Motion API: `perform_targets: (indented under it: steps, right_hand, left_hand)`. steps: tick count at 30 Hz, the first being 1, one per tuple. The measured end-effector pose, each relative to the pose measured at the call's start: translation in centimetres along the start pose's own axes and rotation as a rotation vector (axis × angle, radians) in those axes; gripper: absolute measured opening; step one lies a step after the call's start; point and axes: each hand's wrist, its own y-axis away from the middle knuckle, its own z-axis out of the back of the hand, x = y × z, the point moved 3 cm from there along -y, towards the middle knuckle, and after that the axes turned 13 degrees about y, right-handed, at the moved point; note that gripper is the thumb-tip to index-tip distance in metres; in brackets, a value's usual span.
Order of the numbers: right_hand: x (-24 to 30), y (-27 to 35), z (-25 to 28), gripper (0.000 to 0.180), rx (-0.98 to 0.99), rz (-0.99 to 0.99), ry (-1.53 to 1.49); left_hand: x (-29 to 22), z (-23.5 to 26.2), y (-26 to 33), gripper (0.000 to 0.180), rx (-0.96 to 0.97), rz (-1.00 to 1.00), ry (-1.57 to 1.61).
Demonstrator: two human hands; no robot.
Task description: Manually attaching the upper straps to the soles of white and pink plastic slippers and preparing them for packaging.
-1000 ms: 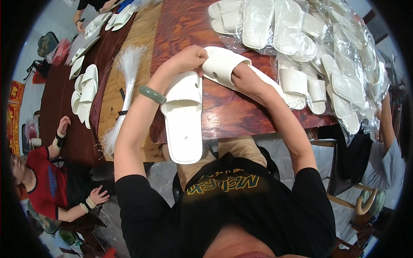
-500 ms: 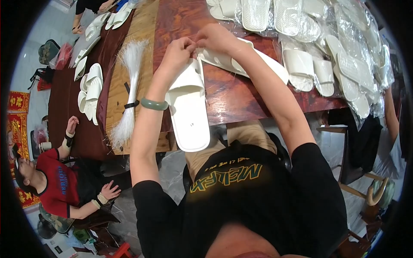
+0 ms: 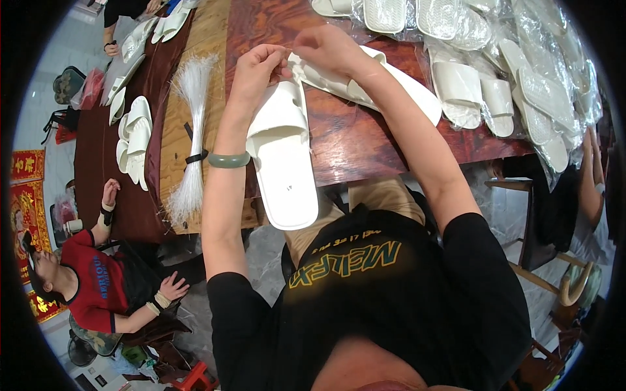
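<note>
My left hand (image 3: 262,65) is closed in a pinch just beyond the toe end of a white slide slipper (image 3: 287,176). That slipper points away from me, its heel overhanging the table's near edge. Close beside it, my right hand (image 3: 325,51) is also closed, its fingertips bent toward the left ones. Whatever thin thing the fingers hold is too fine to make out. A second white slipper (image 3: 407,91) lies slanting under my right wrist and forearm, partly hidden by them. The toe ends of the two slippers meet below my hands.
A bundle of thin white strands (image 3: 193,130), bound with a black tie, lies on the bare wood strip to the left. Clear-bagged slippers (image 3: 460,91) heap up on the right. More white slippers (image 3: 137,133) rest on the brown cloth, near a seated person (image 3: 98,280) in red.
My fingertips have drawn slightly apart above the slippers' toes. Both slippers stay in nearly the same place, and the whole view has shifted a little.
</note>
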Motion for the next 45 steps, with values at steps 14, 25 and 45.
perform_targets:
  steps: [14,25,45]
  right_hand:
    - [-0.2,-0.2,0.1,0.025,-0.008,0.056,0.026]
    - [-0.1,-0.1,0.0,0.023,0.012,0.037,0.016]
    - [0.0,-0.1,0.2,0.024,0.009,0.048,0.023]
  left_hand:
    - [-1.1,-1.2,0.8,0.017,0.022,-0.049,-0.002]
    - [-0.9,-1.1,0.9,0.016,0.084,-0.022,-0.072]
    - [-0.9,-0.9,0.5,0.013,0.083,-0.08,-0.095]
